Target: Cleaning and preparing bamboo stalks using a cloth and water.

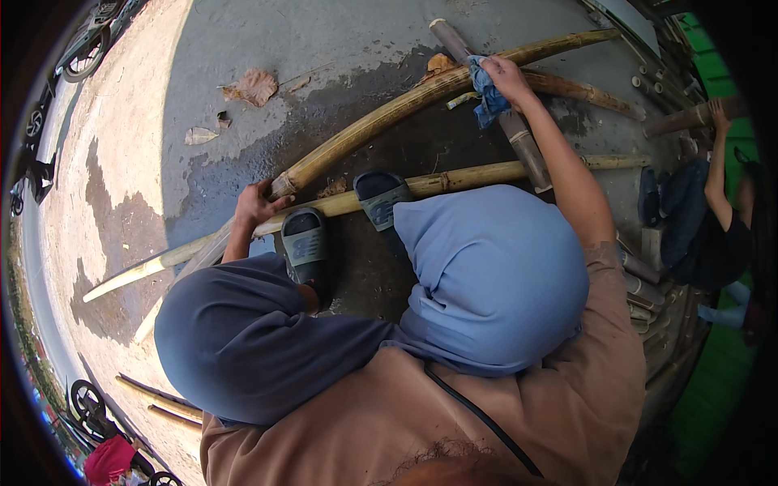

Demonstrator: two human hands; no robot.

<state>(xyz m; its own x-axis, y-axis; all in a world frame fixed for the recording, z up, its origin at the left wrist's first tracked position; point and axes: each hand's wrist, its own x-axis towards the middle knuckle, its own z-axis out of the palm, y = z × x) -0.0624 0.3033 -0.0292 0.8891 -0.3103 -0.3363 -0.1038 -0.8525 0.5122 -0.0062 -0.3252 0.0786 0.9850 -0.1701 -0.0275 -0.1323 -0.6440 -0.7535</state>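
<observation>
1. Upper left: black motorcycle wheel [87, 55] at the frame's edge, beyond sunlit pale ground. Further in, a large crinkled brown dry leaf [251, 87] on the grey concrete floor [324, 32], patchy with dark, damp-looking stains.
2. Left of centre: left hand [256, 206], fingers curled on the long yellow-brown bamboo pole [389, 112] by a greyish joint. Whether the greyish length running down-left past the hand belongs to this pole, cannot tell.
3. Across upper centre: that pole slants from the left hand to the upper right, bowing gently. Likely stiff, springy, fairly light for its length but awkward at the ends; smooth skin probably slick if wet. Best held by two well-spaced grips, near the joints; split or sharp rims worth avoiding.
4. Centre: second long yellow bamboo pole [466, 177] lies lower, near two grey-green rubber slides [306, 243] on the wearer's feet.
5. Upper right of centre: right hand [506, 77], fingers closed on a crumpled blue cloth [489, 95] against the first pole. Cloth soft, limp. Grey-brown bamboo length [525, 154] crosses beneath.
6. Far right: co-worker in dark clothing [713, 259], one hand on a brown pole [685, 121].
</observation>
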